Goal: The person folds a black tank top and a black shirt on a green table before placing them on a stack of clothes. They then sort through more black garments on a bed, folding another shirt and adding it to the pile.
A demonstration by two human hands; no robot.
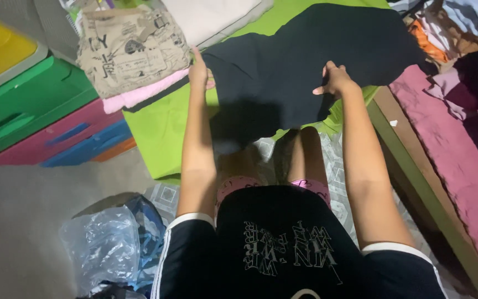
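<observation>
1. The left hand (198,71) pinches the left edge of a black garment (300,61), fingers closed on the cloth.
2. The right hand (336,80) grips the same garment's lower right edge, fingers curled on the fabric.
3. The black garment spreads between and beyond both hands, over a green sheet (159,124).
4. Just left of the left hand lies a stack of folded clothes (131,52), a printed beige piece on top, pink beneath.
5. Further left stand coloured plastic drawers (34,119).
6. Right of the right hand lies a maroon mattress (449,149) with heaped clothes.
</observation>
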